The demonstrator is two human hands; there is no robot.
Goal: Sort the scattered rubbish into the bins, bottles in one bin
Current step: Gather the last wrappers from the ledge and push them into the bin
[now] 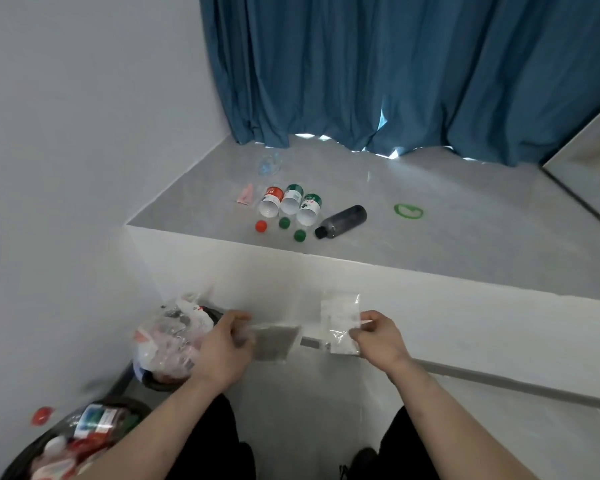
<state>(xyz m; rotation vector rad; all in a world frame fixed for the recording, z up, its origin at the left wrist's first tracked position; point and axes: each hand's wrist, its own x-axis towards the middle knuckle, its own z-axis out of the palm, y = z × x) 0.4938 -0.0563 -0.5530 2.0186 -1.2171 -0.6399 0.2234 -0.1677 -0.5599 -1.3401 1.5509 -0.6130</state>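
Rubbish lies in two places: on a raised grey ledge (430, 216) in the upper middle of the frame and in two bins at the lower left. On the ledge three clear bottles lie side by side with open mouths toward the camera: one with a red label (270, 201), and two with green labels (291, 199) (309, 209). Just below them sit a red cap (261, 226) and two green caps (284, 222) (300, 235). A dark bottle (342, 221) with a black cap lies tilted just right of them. A crushed clear bottle (269, 163) lies further up, near the blue curtain (395, 71). A pink wrapper (245, 194) lies left of the red-label bottle, and a green ring (408, 211) lies well apart to the right.

In the lower middle, the left hand (222, 348) and the right hand (378, 337) each pinch one end of a clear plastic bag (340, 313), stretched between them in front of the white ledge wall. The left hand is beside the upper bin (160, 384), heaped with clear wrappers and bags. The lower bin (25, 455), in the bottom left corner, holds bottles with red and green labels. A red cap (41, 414), blurred, shows against the wall at the left of that bin.
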